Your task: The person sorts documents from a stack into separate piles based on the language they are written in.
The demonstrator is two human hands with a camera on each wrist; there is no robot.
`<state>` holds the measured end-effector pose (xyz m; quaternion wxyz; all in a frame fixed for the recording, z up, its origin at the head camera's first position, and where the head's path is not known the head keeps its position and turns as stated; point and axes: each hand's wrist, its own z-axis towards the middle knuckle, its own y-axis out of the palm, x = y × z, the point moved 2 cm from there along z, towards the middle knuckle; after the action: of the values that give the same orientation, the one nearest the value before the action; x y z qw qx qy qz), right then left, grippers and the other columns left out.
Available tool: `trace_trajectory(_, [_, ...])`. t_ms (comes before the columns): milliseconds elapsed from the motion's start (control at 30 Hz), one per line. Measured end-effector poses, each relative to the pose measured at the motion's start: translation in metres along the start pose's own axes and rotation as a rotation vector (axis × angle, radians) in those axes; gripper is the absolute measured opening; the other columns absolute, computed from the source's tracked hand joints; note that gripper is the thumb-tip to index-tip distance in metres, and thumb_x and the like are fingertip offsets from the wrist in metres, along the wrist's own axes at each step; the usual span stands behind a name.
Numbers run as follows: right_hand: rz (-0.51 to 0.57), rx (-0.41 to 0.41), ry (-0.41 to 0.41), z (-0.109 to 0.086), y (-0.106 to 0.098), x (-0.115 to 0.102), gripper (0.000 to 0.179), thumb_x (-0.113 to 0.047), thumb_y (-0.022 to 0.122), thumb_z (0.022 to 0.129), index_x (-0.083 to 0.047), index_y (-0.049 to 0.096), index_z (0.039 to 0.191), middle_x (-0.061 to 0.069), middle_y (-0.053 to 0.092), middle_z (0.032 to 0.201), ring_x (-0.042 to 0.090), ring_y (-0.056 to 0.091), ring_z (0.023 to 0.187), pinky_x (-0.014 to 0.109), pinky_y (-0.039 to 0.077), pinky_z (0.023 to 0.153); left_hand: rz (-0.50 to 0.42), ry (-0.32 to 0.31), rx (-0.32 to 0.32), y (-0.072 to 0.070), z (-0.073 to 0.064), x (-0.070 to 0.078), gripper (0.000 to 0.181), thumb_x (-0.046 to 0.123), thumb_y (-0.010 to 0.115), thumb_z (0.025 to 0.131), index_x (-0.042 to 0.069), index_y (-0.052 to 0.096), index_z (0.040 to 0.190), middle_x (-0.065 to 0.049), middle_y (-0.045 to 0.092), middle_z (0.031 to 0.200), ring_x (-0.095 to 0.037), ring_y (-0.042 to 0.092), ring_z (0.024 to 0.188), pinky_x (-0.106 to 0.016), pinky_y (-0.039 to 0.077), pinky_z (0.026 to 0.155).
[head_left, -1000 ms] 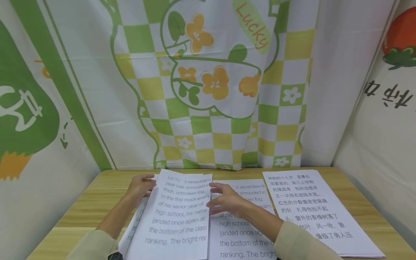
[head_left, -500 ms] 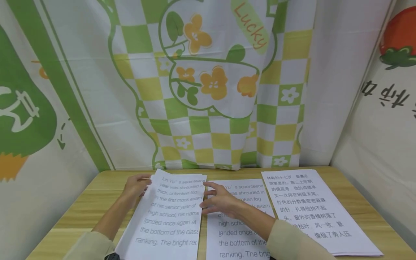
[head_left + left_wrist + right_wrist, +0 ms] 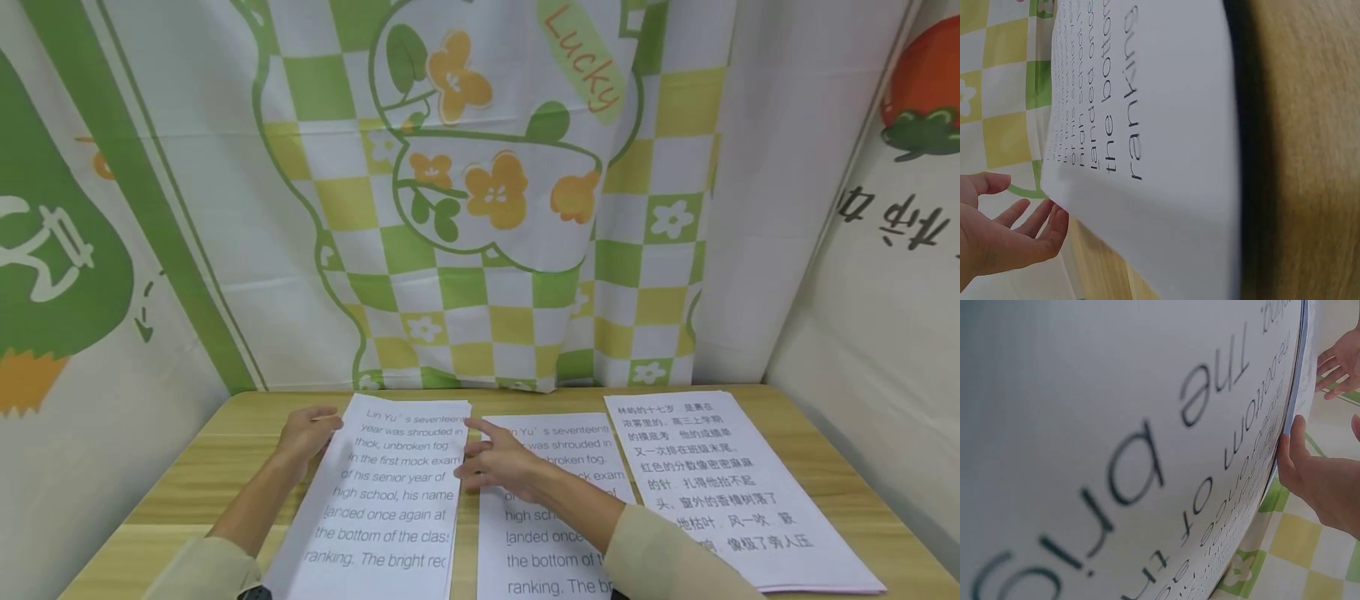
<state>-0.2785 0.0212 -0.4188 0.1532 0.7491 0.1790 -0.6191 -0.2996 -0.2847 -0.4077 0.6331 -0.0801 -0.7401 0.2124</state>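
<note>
A stack of white paper sheets (image 3: pixel 390 521) printed with large English text lies on the left part of the table. My left hand (image 3: pixel 307 435) is at the stack's upper left edge, its fingertips touching the paper and its thumb raised apart in the left wrist view. Along the opposite edge my right hand (image 3: pixel 504 462) touches the sheets with extended fingers, its palm above a second English stack. In the right wrist view the fingers (image 3: pixel 1297 440) meet the paper edge, with the thumb held away. Neither hand curls round the paper.
The second stack of English sheets (image 3: pixel 551 546) lies in the middle, partly covered by my right forearm. At the right is a stack with Chinese text (image 3: pixel 720 492). A checkered curtain (image 3: pixel 472 317) hangs behind the wooden table (image 3: pixel 187 475).
The left stack has shifted left with both hands. Its top sheet, askew before with other sheets showing at its left, now lies nearly even with those beneath.
</note>
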Motion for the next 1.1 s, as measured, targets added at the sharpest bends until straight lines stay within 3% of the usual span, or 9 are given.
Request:
trace_trajectory(233, [0.004,-0.012,-0.004,0.000,-0.001,0.001,0.094,0.008,0.072,0.084,-0.004,0.024,0.163,0.032,0.046,0.146,0.036,0.071,0.102,0.046,0.060,0.094,0.020,-0.013,-0.008,0.002,0.000,-0.003,0.058,0.011,0.050,0.101,-0.018,0.035,0.149,-0.041,0.048,0.142,-0.052,0.054,0.124,-0.052,0.051,0.102])
trace_trajectory(433, [-0.024,-0.003,-0.029,-0.002,-0.005,0.000,0.091,0.009,0.071,0.083,-0.001,0.026,0.162,0.031,0.050,0.141,0.038,0.069,0.107,0.046,0.062,0.092,0.042,0.015,-0.009,0.010,-0.005,0.004,0.058,0.011,0.052,0.101,-0.016,0.037,0.149,-0.042,0.048,0.141,-0.048,0.060,0.116,-0.052,0.055,0.100])
trace_trajectory(567, [-0.122,0.036,-0.066,-0.009,-0.013,-0.002,0.083,0.007,0.071,0.085,0.004,0.033,0.158,0.030,0.053,0.140,0.036,0.069,0.106,0.044,0.063,0.088,0.055,0.025,-0.031,0.025,-0.011,0.014,0.057,0.013,0.052,0.101,-0.011,0.039,0.151,-0.040,0.050,0.139,-0.047,0.062,0.114,-0.051,0.056,0.097])
trace_trajectory(800, [-0.316,0.118,-0.081,-0.029,-0.043,-0.009,0.072,-0.006,0.074,0.087,0.003,0.044,0.152,0.024,0.062,0.134,0.033,0.071,0.097,0.043,0.062,0.085,0.006,0.038,-0.099,0.057,-0.025,0.031,0.054,0.014,0.054,0.102,-0.006,0.044,0.151,-0.035,0.054,0.141,-0.049,0.053,0.128,-0.057,0.048,0.107])
trace_trajectory(1100, [-0.329,0.234,-0.063,-0.059,-0.099,-0.010,0.065,-0.014,0.070,0.096,0.008,0.043,0.151,0.026,0.065,0.130,0.038,0.070,0.109,0.045,0.062,0.089,-0.102,0.055,-0.219,0.095,-0.048,0.050,0.051,0.014,0.058,0.101,-0.004,0.048,0.148,-0.030,0.059,0.137,-0.043,0.060,0.123,-0.052,0.053,0.103])
